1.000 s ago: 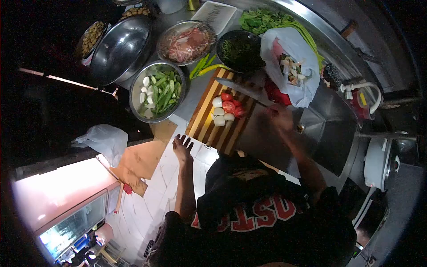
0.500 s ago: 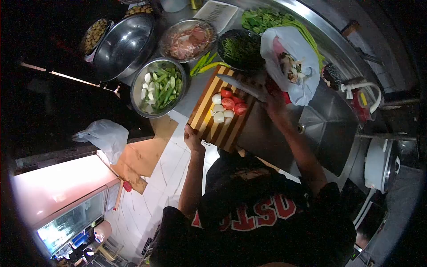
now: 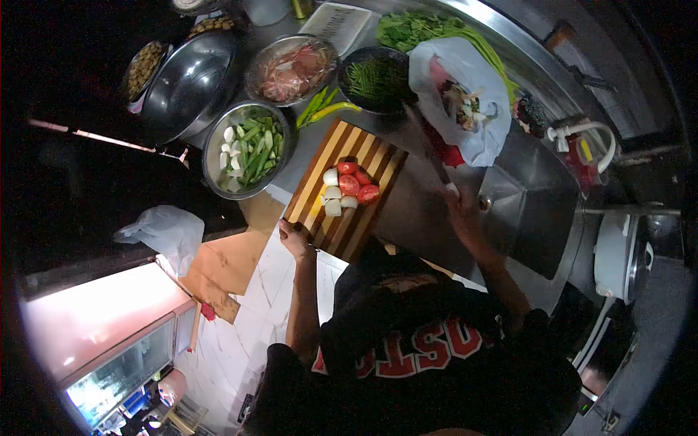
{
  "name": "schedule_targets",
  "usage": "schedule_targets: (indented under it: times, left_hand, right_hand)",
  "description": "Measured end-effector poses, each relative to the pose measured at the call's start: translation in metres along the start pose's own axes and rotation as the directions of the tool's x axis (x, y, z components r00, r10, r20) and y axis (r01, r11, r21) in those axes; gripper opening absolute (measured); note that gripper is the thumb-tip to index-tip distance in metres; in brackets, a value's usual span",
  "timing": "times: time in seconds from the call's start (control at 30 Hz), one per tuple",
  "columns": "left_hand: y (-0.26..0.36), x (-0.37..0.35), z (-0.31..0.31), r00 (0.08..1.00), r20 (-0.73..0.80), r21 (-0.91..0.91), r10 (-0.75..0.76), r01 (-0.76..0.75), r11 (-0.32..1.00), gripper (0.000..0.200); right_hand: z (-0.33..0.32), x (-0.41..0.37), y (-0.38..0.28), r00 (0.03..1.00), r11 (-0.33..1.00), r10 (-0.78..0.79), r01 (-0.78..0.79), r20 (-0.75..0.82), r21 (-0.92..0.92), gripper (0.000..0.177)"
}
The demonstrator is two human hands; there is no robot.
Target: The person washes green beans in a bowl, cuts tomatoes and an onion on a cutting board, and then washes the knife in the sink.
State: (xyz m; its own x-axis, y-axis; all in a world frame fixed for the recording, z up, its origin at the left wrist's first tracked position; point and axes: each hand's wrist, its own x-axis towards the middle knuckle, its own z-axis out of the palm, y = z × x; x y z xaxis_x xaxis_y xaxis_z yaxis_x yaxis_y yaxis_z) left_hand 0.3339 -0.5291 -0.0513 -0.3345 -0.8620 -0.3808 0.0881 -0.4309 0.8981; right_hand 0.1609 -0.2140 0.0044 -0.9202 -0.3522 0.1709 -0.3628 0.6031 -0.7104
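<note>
A striped wooden cutting board (image 3: 323, 168) carries several red tomato pieces (image 3: 349, 184) and several white onion pieces (image 3: 332, 200). My left hand (image 3: 297, 238) grips the board's near left corner. Right of the board, my right hand (image 3: 459, 201) is closed on a knife (image 3: 433, 158), whose blurred blade points up and away over the counter. A metal bowl (image 3: 211, 161) of cut green vegetables (image 3: 257, 152) and white pieces stands left of the board. Green and yellow peppers (image 3: 320, 109) lie just beyond the board.
Behind are a bowl of meat (image 3: 294, 70), a dark bowl of greens (image 3: 376, 80), a white plastic bag (image 3: 472, 138) and leafy vegetables (image 3: 414, 29). A large metal bowl (image 3: 190, 87) stands at the back left. The sink (image 3: 531, 211) and faucet (image 3: 592, 131) are at right.
My right hand and the knife have moved off the board to the right and nearer my body. The board and my left hand appear slightly lower and further left.
</note>
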Motion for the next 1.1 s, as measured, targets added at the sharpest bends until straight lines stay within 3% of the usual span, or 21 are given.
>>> schedule_targets:
  times: [0.07, 0.17, 0.23, 0.27, 0.3, 0.37, 0.4, 0.43, 0.47, 0.5, 0.53, 0.57, 0.63, 0.67, 0.73, 0.77, 0.8, 0.87, 0.97, 1.07, 1.1]
  left_hand:
    - [-0.014, 0.006, -0.008, 1.0, 0.02, 0.084, 0.018, -0.02, 0.996, 0.034]
    - [-0.032, 0.017, -0.011, 0.982, 0.168, 0.25, 0.088, -0.129, 0.959, 0.031]
    - [-0.031, 0.017, -0.01, 0.976, 0.184, 0.071, -0.117, 0.106, 0.992, 0.03]
    - [-0.032, 0.02, -0.009, 0.968, 0.215, 0.077, -0.128, 0.114, 0.991, 0.03]
    - [-0.034, 0.021, -0.011, 0.964, 0.221, 0.052, -0.146, 0.138, 0.989, 0.035]
    - [-0.036, 0.025, -0.026, 0.945, 0.252, 0.037, -0.209, 0.206, 0.978, 0.044]
    - [-0.037, 0.028, -0.034, 0.923, 0.285, 0.056, -0.258, 0.253, 0.966, 0.048]
    - [-0.029, 0.022, -0.029, 0.933, 0.252, -0.083, -0.255, 0.284, 0.955, 0.048]
    - [-0.023, 0.014, -0.025, 0.94, 0.239, -0.095, -0.242, 0.271, 0.958, 0.048]
    - [-0.018, 0.005, -0.019, 0.995, 0.02, 0.251, 0.102, -0.104, 0.962, 0.047]
    - [-0.01, -0.007, -0.011, 0.874, -0.06, 0.616, 0.483, -0.349, 0.706, 0.047]
    - [0.009, -0.031, 0.009, 0.866, -0.072, 0.616, 0.495, -0.351, 0.705, 0.047]
    - [0.035, -0.102, 0.072, 0.747, 0.199, 0.493, 0.634, -0.636, 0.594, 0.038]
    - [0.011, -0.124, 0.094, 0.763, 0.294, 0.294, 0.576, -0.645, 0.705, 0.033]
    - [-0.001, -0.186, 0.161, 0.523, 0.732, -0.014, 0.437, -0.63, 0.777, 0.023]
    - [-0.016, -0.218, 0.185, 0.543, 0.834, 0.277, 0.098, -0.566, 0.777, 0.026]
    - [-0.028, -0.251, 0.217, 0.576, 0.805, 0.516, -0.142, -0.563, 0.646, 0.029]
    - [-0.104, -0.289, 0.266, 0.482, 0.843, 0.482, -0.238, -0.48, 0.733, 0.031]
    - [-0.172, -0.333, 0.317, 0.498, 0.837, 0.424, -0.229, -0.325, 0.845, 0.034]
    - [-0.191, -0.338, 0.34, 0.566, 0.749, 0.586, -0.345, -0.321, 0.744, 0.028]
    - [-0.192, -0.337, 0.343, 0.568, 0.748, 0.586, -0.345, -0.32, 0.744, 0.028]
  right_hand:
    - [-0.017, -0.008, -0.013, 0.996, 0.996, -0.038, 0.031, -0.086, -0.083, 0.025]
    - [-0.049, -0.021, -0.031, 0.973, 0.975, 0.199, -0.208, -0.114, -0.08, 0.023]
    - [-0.042, -0.041, -0.001, 0.904, 0.94, 0.29, -0.206, -0.315, 0.273, 0.023]
    - [-0.04, -0.05, 0.016, 0.865, 0.909, 0.324, -0.172, -0.383, 0.381, 0.024]
    - [-0.042, -0.059, 0.037, 0.881, 0.99, 0.135, -0.136, -0.454, 0.03, 0.024]
    - [-0.058, -0.069, 0.058, 0.896, 0.942, -0.067, -0.088, -0.439, -0.324, 0.024]
    - [-0.064, -0.071, 0.068, 0.867, 0.973, 0.083, -0.176, -0.492, -0.147, 0.022]
    - [-0.07, -0.07, 0.075, 0.827, 0.968, 0.235, -0.249, -0.51, 0.041, 0.021]
    - [-0.077, -0.072, 0.088, 0.836, 0.971, 0.226, -0.234, -0.5, 0.047, 0.021]
    - [-0.085, -0.076, 0.101, 0.813, 0.954, 0.293, -0.285, -0.503, 0.094, 0.02]
    - [-0.092, -0.076, 0.102, 0.804, 0.945, 0.323, -0.305, -0.499, 0.121, 0.02]
    - [-0.099, -0.076, 0.102, 0.794, 0.934, 0.354, -0.324, -0.495, 0.149, 0.019]
    - [-0.127, -0.066, 0.065, 0.817, 0.913, 0.375, -0.244, -0.439, 0.325, 0.018]
    - [-0.127, -0.07, 0.079, 0.824, 0.914, 0.368, -0.237, -0.43, 0.329, 0.018]
    - [-0.126, -0.08, 0.118, 0.768, 0.891, 0.449, -0.35, -0.456, 0.289, 0.02]
    - [-0.131, -0.085, 0.127, 0.769, 0.892, 0.447, -0.346, -0.457, 0.29, 0.02]
    - [-0.132, -0.086, 0.131, 0.805, 0.913, 0.401, -0.314, -0.437, 0.259, 0.021]
    - [-0.14, -0.087, 0.135, 0.841, 0.934, 0.349, -0.273, -0.415, 0.232, 0.023]
    - [-0.176, -0.082, 0.12, 0.87, 0.971, 0.235, -0.188, -0.434, 0.149, 0.025]
    - [-0.215, -0.077, 0.129, 0.937, 0.988, -0.129, 0.094, -0.325, -0.121, 0.022]
    - [-0.225, -0.07, 0.151, 0.97, 0.993, -0.047, 0.02, -0.239, -0.114, 0.02]
